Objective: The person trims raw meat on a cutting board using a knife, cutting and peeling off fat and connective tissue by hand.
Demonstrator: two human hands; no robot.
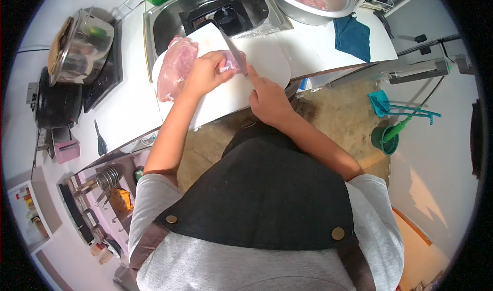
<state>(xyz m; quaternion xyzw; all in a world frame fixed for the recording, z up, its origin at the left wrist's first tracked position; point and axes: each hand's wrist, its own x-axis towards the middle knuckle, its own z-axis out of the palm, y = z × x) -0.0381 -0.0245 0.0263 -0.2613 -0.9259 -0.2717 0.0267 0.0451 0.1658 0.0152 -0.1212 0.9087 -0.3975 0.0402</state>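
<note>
A large piece of raw pink meat (pixel 176 67) lies at the left of a white cutting board (pixel 267 60), beside the sink. My left hand (pixel 209 72) presses a smaller piece of meat (pixel 231 61) with its fingertips, close to the large piece. My right hand (pixel 268 98) is closed round a knife (pixel 235 53), the index finger stretched along it; the handle is hidden in the hand. The blade stands against the right side of the small piece.
Behind the board is the sink (pixel 154 21). A metal bowl with meat (pixel 336 17) stands at the back right, near a blue cloth (pixel 352 36). Scissors (pixel 101 139), a glass-lidded pot (pixel 90 49) and a black hob are at the left.
</note>
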